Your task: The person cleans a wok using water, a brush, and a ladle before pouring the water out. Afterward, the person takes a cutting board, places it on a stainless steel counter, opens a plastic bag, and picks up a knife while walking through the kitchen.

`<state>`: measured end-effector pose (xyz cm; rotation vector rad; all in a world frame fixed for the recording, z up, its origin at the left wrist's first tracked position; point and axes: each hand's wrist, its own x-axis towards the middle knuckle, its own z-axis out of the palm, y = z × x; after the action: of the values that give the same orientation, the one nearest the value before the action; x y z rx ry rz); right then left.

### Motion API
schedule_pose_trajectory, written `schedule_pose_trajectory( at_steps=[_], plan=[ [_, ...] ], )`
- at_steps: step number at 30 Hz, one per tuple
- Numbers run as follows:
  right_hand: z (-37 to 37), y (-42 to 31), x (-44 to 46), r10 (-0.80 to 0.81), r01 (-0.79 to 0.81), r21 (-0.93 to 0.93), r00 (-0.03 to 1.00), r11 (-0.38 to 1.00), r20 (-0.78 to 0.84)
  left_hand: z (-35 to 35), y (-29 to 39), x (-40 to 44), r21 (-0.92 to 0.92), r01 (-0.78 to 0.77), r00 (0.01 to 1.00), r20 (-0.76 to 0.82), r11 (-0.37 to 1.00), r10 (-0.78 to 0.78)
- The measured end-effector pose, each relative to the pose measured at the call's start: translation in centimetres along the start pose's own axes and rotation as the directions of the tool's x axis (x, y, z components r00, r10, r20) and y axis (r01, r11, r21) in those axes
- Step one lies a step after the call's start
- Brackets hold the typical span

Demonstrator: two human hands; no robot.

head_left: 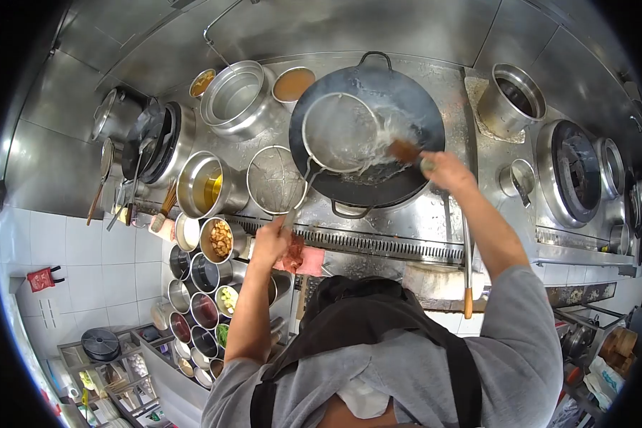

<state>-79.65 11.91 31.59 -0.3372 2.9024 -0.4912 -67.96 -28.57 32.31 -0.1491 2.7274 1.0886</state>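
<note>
My left hand (269, 242) is closed around the long handle of a round fine-mesh strainer (341, 132), whose head lies over the left part of a big black wok (314, 96). In my right hand (448, 171) is a brown brush (404, 150), its bristles down inside the wok, right of the strainer. Whitish, splashing water (389, 132) shows around the bristles, and some steam hangs above. Close to my left hand sit a wire skimmer (274, 182) and a pink cloth (310, 262). A dark red item lies against the cloth; its kind is unclear.
Left of the wok stand a large steel pot (237, 100), a pot of yellow oil (201, 185) and a container of browned chunks (221, 239). Several ingredient tins fill the lower left. A wooden-handled tool (468, 285) stands right of me. A tall pot (512, 100) occupies the right side.
</note>
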Motion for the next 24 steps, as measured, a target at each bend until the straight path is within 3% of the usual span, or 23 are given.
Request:
schedule_pose_trajectory(
  at_steps=[1,2,4,8,10,12,13,14,17,18,20,21,24],
  plan=[
    [-1.0,0.7,0.0,0.053,-0.053,0.019,0.999,0.998,-0.007,-0.3,-1.6,-0.4,0.122,-0.059,0.995,-0.069,0.991,0.067],
    [-1.8,0.9,-0.8,0.045,-0.045,0.025,0.999,0.999,-0.006,-1.2,-1.6,-1.1,0.128,-0.052,0.995,-0.074,0.99,0.062],
    [-3.7,1.0,-1.4,0.021,-0.025,-0.023,0.988,0.999,-0.154,-3.7,-0.2,-2.3,0.173,-0.123,0.969,-0.191,0.977,0.156],
    [-5.3,1.3,-8.0,0.169,-0.044,0.378,0.938,0.925,-0.303,-8.8,1.1,-3.4,0.421,-0.093,0.909,-0.334,0.902,0.25],
    [-2.5,1.7,-12.4,0.204,0.02,0.436,0.864,0.9,-0.461,-11.4,2.5,-3.3,0.494,-0.162,0.822,-0.411,0.854,0.394],
    [2.2,1.5,-17.0,0.316,-0.019,0.505,0.8,0.863,-0.509,-13.7,3.4,-2.6,0.607,-0.094,0.821,-0.402,0.789,0.406],
    [4.2,0.5,-19.3,0.397,-0.098,0.539,0.787,0.836,-0.473,-14.5,4.4,-2.3,0.632,0.046,0.873,-0.402,0.773,0.277],
    [6.2,-0.8,-21.3,0.477,-0.177,0.57,0.764,0.802,-0.434,-14.7,4.1,-1.4,0.63,0.043,0.871,-0.404,0.775,0.281],
    [14.2,-1.0,-24.6,0.443,-0.321,0.355,0.828,0.878,-0.345,-14.1,4.5,1.9,0.709,0.283,0.937,-0.349,0.646,-0.028],
    [15.8,-0.9,-25.0,0.45,-0.394,0.241,0.853,0.887,-0.263,-13.1,3.3,3.3,0.706,0.281,0.937,-0.347,0.65,-0.028],
    [16.2,-1.0,-24.8,0.503,-0.491,0.225,0.864,0.841,0.007,-10.4,-0.7,6.2,0.839,0.238,0.971,-0.208,0.489,-0.115],
    [16.3,-0.8,-24.7,0.469,-0.44,0.209,0.876,0.873,-0.116,-10.3,-0.6,6.5,0.841,0.227,0.974,-0.205,0.492,-0.1],
    [13.9,1.4,-26.4,0.457,-0.377,0.37,0.875,0.849,-0.158,-10.2,0.6,7.0,0.75,0.312,0.946,-0.303,0.584,-0.116]
  ],
)
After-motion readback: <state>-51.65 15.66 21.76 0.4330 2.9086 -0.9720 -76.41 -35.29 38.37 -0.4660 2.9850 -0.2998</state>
